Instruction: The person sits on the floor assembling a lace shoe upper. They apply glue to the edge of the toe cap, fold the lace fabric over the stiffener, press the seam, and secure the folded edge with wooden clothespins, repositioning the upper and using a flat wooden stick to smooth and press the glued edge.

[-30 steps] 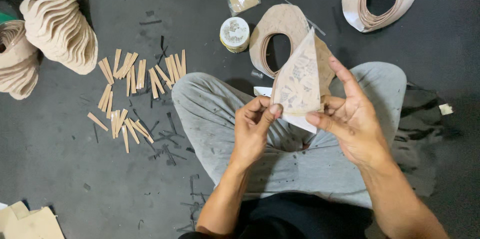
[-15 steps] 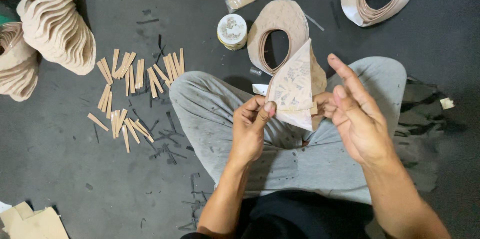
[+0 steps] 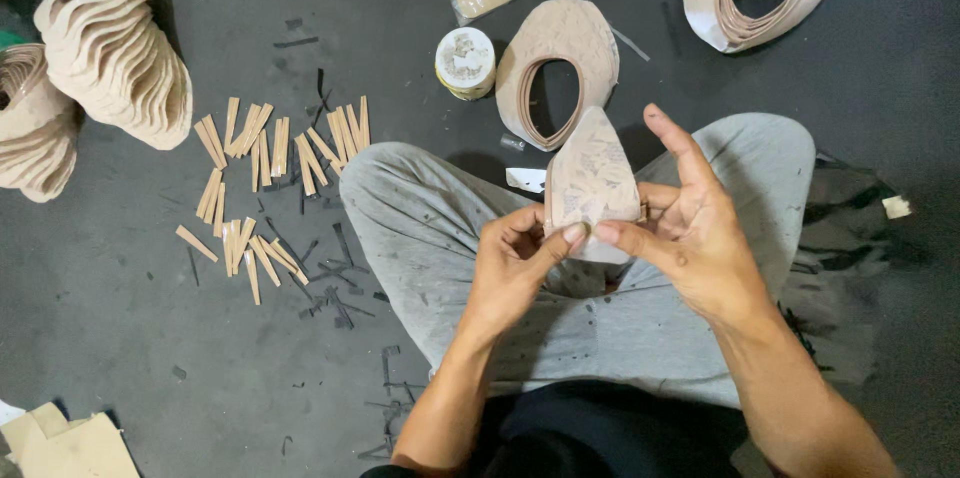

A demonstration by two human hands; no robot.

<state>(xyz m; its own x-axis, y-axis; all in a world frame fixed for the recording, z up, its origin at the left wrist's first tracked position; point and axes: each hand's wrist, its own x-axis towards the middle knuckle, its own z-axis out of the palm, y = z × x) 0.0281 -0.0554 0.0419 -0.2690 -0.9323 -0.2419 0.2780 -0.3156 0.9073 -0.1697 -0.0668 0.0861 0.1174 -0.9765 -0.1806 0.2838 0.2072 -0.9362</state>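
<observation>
**Two hands meet over crossed legs**

The person sits cross-legged, both forearms reaching forward from the near edge and meeting over the lap. The left hand point(image 3: 515, 268) is curled, knuckles up, its thumb stretched right to pinch. The right hand point(image 3: 700, 228) sits slightly farther and higher, palm turned left, index finger raised toward the far side, thumb pressing toward the left thumb. Both wrists are bent inward.

The hands point(image 3: 600, 248) cover the tan piece's point(image 3: 592, 178) lower edge, perhaps folded there.
</observation>
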